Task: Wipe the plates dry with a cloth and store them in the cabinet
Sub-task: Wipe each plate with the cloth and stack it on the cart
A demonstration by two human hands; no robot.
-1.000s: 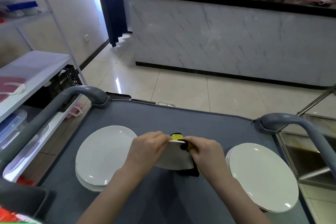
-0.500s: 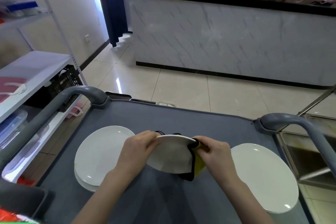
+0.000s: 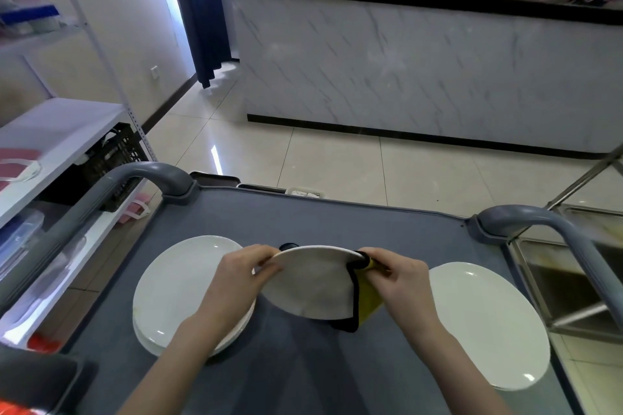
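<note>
A grey cart top (image 3: pixel 337 222) with 2 curved handles carries a stack of white plates (image 3: pixel 182 290) at left and another stack (image 3: pixel 485 323) at right, bare surface between. Above that gap, the left hand (image 3: pixel 242 276) pinches a tilted plate (image 3: pixel 310 283); the right hand (image 3: pixel 401 280) presses a yellow, black-edged cloth (image 3: pixel 365 300) around its rim.

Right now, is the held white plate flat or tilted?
Tilted: the round white plate shows its underside, far rim raised, gripped by left hand and right hand with yellow black-edged cloth.
</note>
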